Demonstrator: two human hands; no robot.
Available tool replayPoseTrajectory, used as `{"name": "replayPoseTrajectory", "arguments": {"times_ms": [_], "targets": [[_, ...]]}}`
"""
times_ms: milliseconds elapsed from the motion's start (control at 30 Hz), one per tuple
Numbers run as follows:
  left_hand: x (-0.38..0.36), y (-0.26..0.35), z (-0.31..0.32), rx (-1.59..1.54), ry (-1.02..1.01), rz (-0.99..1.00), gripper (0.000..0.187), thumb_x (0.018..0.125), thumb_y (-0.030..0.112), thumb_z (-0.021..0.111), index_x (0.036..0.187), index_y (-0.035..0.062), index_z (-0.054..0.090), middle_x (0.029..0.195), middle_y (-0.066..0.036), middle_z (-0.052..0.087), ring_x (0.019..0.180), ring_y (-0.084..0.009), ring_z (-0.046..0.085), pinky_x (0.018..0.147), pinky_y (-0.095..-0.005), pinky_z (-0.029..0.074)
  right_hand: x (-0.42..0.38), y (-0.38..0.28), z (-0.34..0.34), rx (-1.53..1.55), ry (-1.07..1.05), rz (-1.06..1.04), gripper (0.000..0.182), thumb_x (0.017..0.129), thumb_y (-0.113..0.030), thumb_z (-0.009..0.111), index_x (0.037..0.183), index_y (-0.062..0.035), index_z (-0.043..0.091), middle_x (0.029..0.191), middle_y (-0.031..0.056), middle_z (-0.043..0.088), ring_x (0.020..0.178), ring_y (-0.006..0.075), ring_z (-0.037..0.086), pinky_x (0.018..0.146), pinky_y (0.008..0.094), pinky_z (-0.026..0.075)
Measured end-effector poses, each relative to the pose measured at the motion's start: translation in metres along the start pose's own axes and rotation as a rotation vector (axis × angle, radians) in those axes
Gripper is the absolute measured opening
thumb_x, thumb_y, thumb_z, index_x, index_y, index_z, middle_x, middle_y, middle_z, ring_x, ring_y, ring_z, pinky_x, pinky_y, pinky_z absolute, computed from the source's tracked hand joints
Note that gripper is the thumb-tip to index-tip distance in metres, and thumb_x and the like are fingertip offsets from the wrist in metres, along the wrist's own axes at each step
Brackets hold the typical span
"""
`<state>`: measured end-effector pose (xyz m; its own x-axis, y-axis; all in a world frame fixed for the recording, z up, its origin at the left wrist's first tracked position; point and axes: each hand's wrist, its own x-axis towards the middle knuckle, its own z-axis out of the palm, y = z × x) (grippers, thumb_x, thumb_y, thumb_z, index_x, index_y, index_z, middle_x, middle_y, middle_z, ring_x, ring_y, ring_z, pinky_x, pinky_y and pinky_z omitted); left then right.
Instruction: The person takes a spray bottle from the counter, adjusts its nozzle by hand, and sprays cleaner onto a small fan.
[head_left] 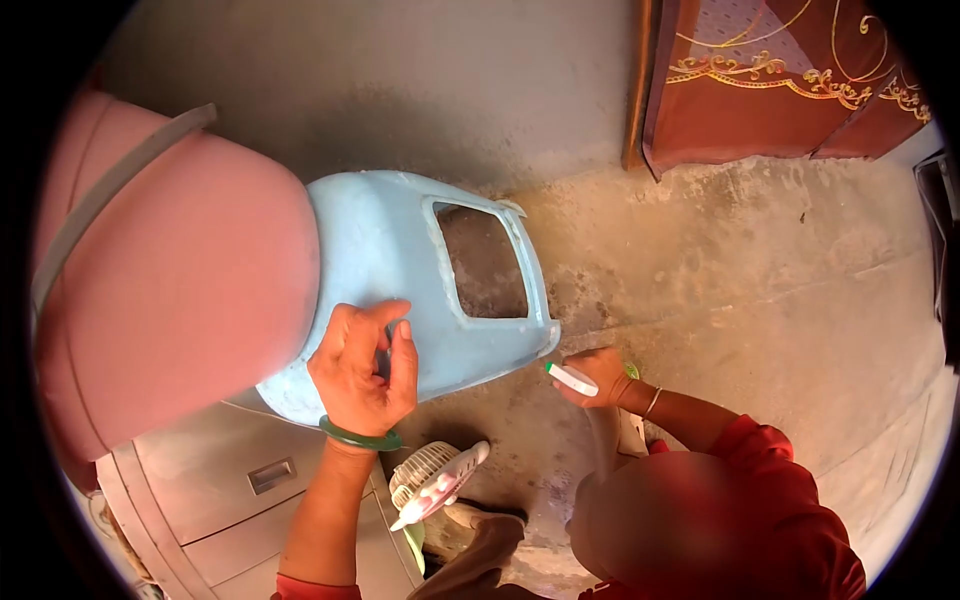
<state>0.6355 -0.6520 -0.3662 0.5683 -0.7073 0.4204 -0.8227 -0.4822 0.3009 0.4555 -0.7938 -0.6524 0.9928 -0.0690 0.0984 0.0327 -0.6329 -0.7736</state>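
My left hand [362,372], with a green bangle on the wrist, is closed around the handle of a light blue plastic jug [385,250]. The jug has a rectangular hole [483,262] cut in its side and leans tilted between a pink bucket [170,280] and the floor. My right hand is out of view. Next to the jug's lower corner, another person in a red top [760,500] holds a small white and green object [572,379] in one hand [600,372].
A grey metal cabinet with a recessed handle [270,475] stands under the jug and the bucket. A small white and pink hand-held fan [435,482] lies beside it. The floor is rough concrete [760,290]. A red door with gold ornament [780,80] is at the top right.
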Motion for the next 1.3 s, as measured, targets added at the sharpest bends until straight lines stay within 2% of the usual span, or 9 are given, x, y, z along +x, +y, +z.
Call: {"name": "replayPoseTrajectory", "arguments": {"times_ms": [267, 333, 467, 533, 733, 833, 967, 1133, 1300], "targets": [[-0.002, 0.000, 0.000, -0.018, 0.010, -0.019, 0.011, 0.080, -0.001, 0.062, 0.089, 0.0041, 0.066, 0.067, -0.001, 0.043, 0.050, -0.0083, 0.036, 0.045, -0.0245, 0.028, -0.013, 0.002, 0.006, 0.084, -0.207, -0.047, 0.027, 0.073, -0.041, 0.063, 0.082, -0.0163, 0.062, 0.075, 0.0093, 0.066, 0.069, 0.0320, 0.064, 0.060, 0.0446, 0.050], [-0.001, -0.002, 0.000, -0.018, 0.016, -0.007, 0.011, 0.080, -0.001, 0.062, 0.089, 0.0044, 0.066, 0.067, -0.001, 0.042, 0.049, -0.0084, 0.035, 0.045, -0.0245, 0.028, -0.011, -0.001, 0.002, -0.119, -0.426, 0.104, 0.030, 0.071, -0.041, 0.064, 0.088, -0.0169, 0.062, 0.076, 0.0081, 0.066, 0.070, 0.0309, 0.064, 0.060, 0.0440, 0.050], [-0.002, -0.003, 0.001, -0.027, 0.028, 0.007, 0.011, 0.081, 0.000, 0.062, 0.090, 0.0050, 0.067, 0.066, -0.001, 0.040, 0.049, -0.0084, 0.033, 0.045, -0.0243, 0.027, -0.012, 0.005, -0.001, -0.133, -0.396, 0.061, 0.034, 0.067, -0.041, 0.066, 0.091, -0.0165, 0.062, 0.076, 0.0090, 0.066, 0.072, 0.0306, 0.065, 0.060, 0.0435, 0.050], [-0.002, -0.003, 0.001, -0.023, 0.027, 0.009, 0.011, 0.081, 0.000, 0.062, 0.090, 0.0051, 0.067, 0.066, -0.001, 0.040, 0.049, -0.0083, 0.033, 0.045, -0.0243, 0.027, -0.013, 0.013, 0.002, -0.186, -0.513, 0.111, 0.036, 0.064, -0.040, 0.068, 0.090, -0.0160, 0.062, 0.076, 0.0104, 0.066, 0.073, 0.0311, 0.065, 0.061, 0.0434, 0.050], [-0.002, -0.002, 0.001, -0.024, 0.025, -0.006, 0.011, 0.081, 0.001, 0.063, 0.090, 0.0056, 0.067, 0.065, 0.000, 0.040, 0.049, -0.0078, 0.033, 0.045, -0.0241, 0.027, -0.011, 0.016, 0.010, -0.174, -0.413, 0.146, 0.037, 0.060, -0.036, 0.071, 0.090, -0.0151, 0.063, 0.076, 0.0120, 0.066, 0.073, 0.0309, 0.066, 0.060, 0.0443, 0.050], [-0.002, -0.004, 0.001, -0.019, 0.026, -0.002, 0.011, 0.081, 0.001, 0.063, 0.090, 0.0058, 0.067, 0.065, 0.000, 0.041, 0.048, -0.0077, 0.033, 0.045, -0.0241, 0.027, -0.006, 0.016, 0.012, -0.231, -0.519, 0.258, 0.037, 0.060, -0.035, 0.071, 0.090, -0.0155, 0.063, 0.075, 0.0122, 0.066, 0.073, 0.0315, 0.066, 0.060, 0.0451, 0.050], [-0.002, -0.003, 0.001, -0.012, 0.027, 0.013, 0.012, 0.080, 0.000, 0.063, 0.090, 0.0061, 0.067, 0.065, 0.000, 0.040, 0.048, -0.0079, 0.032, 0.045, -0.0244, 0.027, -0.011, 0.021, 0.014, -0.241, -0.463, 0.265, 0.034, 0.060, -0.037, 0.070, 0.087, -0.0170, 0.064, 0.075, 0.0114, 0.066, 0.072, 0.0315, 0.065, 0.060, 0.0446, 0.050], [-0.002, -0.003, 0.001, -0.023, 0.035, 0.011, 0.013, 0.080, 0.000, 0.063, 0.090, 0.0066, 0.067, 0.065, 0.000, 0.040, 0.048, -0.0082, 0.032, 0.045, -0.0245, 0.027, -0.016, 0.024, 0.020, -0.165, -0.434, 0.129, 0.030, 0.063, -0.041, 0.069, 0.081, -0.0182, 0.064, 0.074, 0.0102, 0.066, 0.071, 0.0316, 0.065, 0.059, 0.0441, 0.050], [-0.002, -0.002, 0.001, -0.019, 0.029, 0.003, 0.013, 0.080, -0.001, 0.063, 0.089, 0.0064, 0.067, 0.065, -0.001, 0.040, 0.048, -0.0085, 0.032, 0.045, -0.0247, 0.027, -0.012, 0.014, 0.025, -0.203, -0.496, 0.188, 0.031, 0.065, -0.043, 0.067, 0.083, -0.0178, 0.062, 0.073, 0.0103, 0.066, 0.070, 0.0324, 0.065, 0.060, 0.0453, 0.050]]}}
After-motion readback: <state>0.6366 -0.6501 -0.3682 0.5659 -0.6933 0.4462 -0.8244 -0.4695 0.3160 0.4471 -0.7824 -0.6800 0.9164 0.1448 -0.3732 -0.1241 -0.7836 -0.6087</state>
